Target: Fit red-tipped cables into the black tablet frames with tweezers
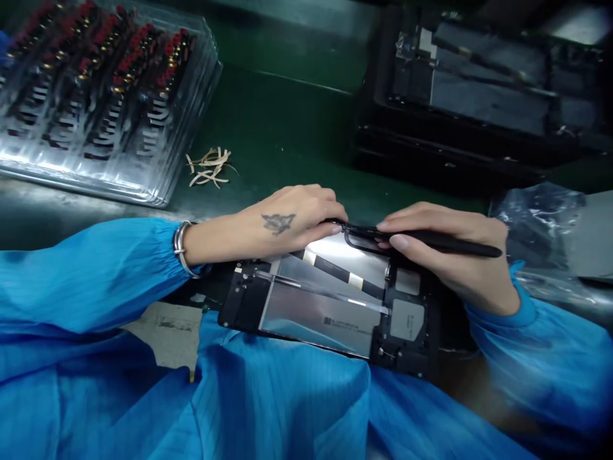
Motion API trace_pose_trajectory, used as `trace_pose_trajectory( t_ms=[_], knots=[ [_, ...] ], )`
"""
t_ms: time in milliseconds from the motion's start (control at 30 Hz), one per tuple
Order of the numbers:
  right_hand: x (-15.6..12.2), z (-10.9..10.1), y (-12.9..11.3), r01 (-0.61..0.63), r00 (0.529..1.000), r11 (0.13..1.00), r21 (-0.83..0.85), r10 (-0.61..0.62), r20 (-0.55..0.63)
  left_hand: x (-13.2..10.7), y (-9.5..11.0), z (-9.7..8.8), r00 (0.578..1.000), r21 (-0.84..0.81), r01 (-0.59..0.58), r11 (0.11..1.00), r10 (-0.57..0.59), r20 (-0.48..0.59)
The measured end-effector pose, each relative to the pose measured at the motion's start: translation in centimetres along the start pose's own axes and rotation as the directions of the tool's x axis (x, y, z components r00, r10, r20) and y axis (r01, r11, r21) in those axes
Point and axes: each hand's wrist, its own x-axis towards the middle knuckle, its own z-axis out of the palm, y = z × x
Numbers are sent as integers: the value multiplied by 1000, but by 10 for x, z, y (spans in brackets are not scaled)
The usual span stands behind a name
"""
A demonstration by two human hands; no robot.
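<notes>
An opened tablet [316, 314] lies in front of me, its inside facing up, with a silvery panel, a black frame and a dark ribbon cable [330, 268] across it. My right hand [450, 246] is closed around black tweezers [464, 245], which point left along the tablet's far edge. Near their tips, my left hand [306, 217] has its thumb and fingers pinched together at that same edge. A thin black part [357, 235] runs between the two hands; what exactly the left fingers hold is hidden.
Stacked clear plastic trays [158, 185] hold rows of small circuit parts at the left. Pale strips [211, 167] lie on the green mat [287, 134]. A stack of opened black devices [479, 83] stands back right, with a clear plastic bag [536, 217] by my right wrist.
</notes>
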Motion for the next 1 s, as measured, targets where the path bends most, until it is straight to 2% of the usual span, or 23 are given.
trace_pose_trajectory(
  t_ms=[333, 667, 1000],
  knots=[
    [-1, 3, -1, 14, 1000, 999, -46, -14, -2, 2, -3, 3, 999, 32, -22, 999, 24, -39],
    [-2, 3, 1, 31, 1000, 998, -54, -31, -2, -1, -5, 1, 996, -5, -43, 999, 43, -83],
    [-4, 2, 5, 17, 1000, 999, -40, -18, -16, -2, -6, 2, 995, -10, -50, 999, 48, -88]
  ],
)
